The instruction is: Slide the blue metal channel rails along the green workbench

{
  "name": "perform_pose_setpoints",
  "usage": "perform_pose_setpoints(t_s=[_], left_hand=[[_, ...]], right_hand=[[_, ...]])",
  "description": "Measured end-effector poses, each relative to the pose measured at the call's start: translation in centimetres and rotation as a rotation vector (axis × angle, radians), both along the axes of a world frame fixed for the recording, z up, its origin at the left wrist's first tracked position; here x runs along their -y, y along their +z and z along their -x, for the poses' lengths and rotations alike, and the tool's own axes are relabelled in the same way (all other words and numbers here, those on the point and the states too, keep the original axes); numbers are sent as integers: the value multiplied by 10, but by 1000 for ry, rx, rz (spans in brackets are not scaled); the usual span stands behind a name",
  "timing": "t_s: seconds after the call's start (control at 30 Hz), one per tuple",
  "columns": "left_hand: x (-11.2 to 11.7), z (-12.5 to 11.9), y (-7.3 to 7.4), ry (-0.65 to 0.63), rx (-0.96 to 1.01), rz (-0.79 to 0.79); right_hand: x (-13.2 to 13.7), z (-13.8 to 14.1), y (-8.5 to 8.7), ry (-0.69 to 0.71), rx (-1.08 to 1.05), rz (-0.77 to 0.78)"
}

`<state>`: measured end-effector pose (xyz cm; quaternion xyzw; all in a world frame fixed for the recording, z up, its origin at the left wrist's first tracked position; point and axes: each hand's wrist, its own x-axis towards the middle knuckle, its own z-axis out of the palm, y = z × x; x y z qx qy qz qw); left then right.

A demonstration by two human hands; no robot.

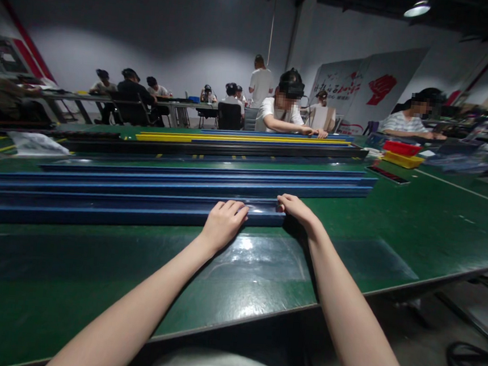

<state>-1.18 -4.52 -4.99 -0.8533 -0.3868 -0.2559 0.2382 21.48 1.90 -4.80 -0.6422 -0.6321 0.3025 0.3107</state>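
A long dark-blue channel strip (109, 211) lies lengthwise along the green table, closest to me. My left hand (225, 222) rests over it near its right end, fingers curled across the top into the channel. At that end, my right hand (294, 208) has thumb and fingers closed at the strip's tip. Between the hands, a shiny patch that looks like clear film (263, 207) shows inside the channel. Another blue channel strip (328, 192) lies just behind, roughly parallel, with more beyond it.
A clear plastic sheet (361, 259) lies flat on the green table (449, 229) near its front edge. Yellow strips (166, 138) and a co-worker (282, 109) are across from me. Red (402, 148) and yellow trays (403, 160) stand at the right; crumpled plastic (37, 145) lies left.
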Motion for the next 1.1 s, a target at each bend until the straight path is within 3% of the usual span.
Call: perform_pose_setpoints(t_s=[0.2, 0.53, 0.8, 1.1], left_hand=[[3, 1, 1, -12, -10, 0], [5, 1, 3, 0, -15, 43], [3, 0, 2, 24, 16, 29], [11, -1, 7, 229, 26, 47]], right_hand=[[0, -1, 0, 40, -38, 5], [16, -1, 17, 11, -198, 122], [18, 1, 18, 7, -244, 116], [17, -3, 17, 34, -212, 108]])
